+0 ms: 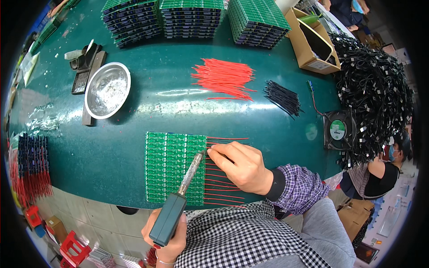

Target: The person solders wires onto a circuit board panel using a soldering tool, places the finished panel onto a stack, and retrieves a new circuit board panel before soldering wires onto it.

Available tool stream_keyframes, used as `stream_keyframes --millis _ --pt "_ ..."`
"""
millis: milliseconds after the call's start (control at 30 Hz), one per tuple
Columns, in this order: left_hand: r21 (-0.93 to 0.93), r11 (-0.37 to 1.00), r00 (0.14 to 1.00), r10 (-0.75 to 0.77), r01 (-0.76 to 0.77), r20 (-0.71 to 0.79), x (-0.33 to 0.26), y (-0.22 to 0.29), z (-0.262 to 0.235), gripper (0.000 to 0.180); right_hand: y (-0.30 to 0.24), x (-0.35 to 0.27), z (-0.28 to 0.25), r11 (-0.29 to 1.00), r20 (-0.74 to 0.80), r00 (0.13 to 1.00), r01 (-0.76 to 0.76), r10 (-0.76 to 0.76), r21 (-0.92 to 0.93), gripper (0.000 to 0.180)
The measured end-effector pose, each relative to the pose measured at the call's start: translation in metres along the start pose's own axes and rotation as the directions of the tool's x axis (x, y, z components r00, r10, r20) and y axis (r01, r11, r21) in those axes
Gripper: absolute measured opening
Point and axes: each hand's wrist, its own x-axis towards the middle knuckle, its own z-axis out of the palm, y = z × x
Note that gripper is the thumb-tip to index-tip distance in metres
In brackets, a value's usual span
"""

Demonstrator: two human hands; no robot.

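Note:
My left hand (178, 241) is wrapped round the dark green handle of a soldering iron (169, 218). The iron slants up and right, its tip at the right edge of a green circuit board panel (155, 172). Thumb and fingers of my right hand (243, 166) pinch a red wire (209, 147) right beside that tip; whether the wire touches the board is too small to tell. Several red wires (225, 195) stick out to the right from the same edge, some passing under my right hand. The panel lies flat near the table's front edge.
Loose red wires (223, 78) and black wires (283, 97) lie beyond the panel. A metal bowl (126, 91) sits by a dark stand (91, 67) at left. Stacked boards (192, 20) line the back. A fan (338, 129), cardboard box (319, 66) and black cables (373, 89) occupy the right.

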Motion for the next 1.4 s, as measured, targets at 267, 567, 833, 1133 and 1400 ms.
stream_keyframes --millis 267,567,833,1133,1400 --pt "0.052 0.997 0.998 0.056 -0.056 0.019 0.000 -0.005 0.001 0.021 0.001 -0.001 0.000 1.000 0.009 1.000 -0.009 0.009 -0.007 0.027" --pt "-0.026 0.999 1.000 -0.021 0.020 -0.008 -0.015 -0.023 -0.001 0.022 0.000 0.000 -0.002 1.000 0.036 0.999 -0.002 0.002 -0.019 0.026" --pt "-0.015 1.000 0.998 -0.015 0.014 -0.063 -0.008 -0.008 0.002 0.021 0.000 -0.001 -0.001 1.000 0.020 1.000 -0.006 0.007 -0.015 0.026" --pt "-0.002 0.999 0.725 0.032 -0.046 -0.688 0.039 0.021 -0.034 0.039 -0.002 0.000 0.000 1.000 -0.008 1.000 -0.011 0.011 0.015 0.024" --pt "-0.410 0.905 0.852 -0.126 -0.110 -0.508 0.095 -0.020 -0.051 0.039 0.000 0.001 0.000 1.000 -0.020 1.000 -0.008 0.008 0.006 0.027"
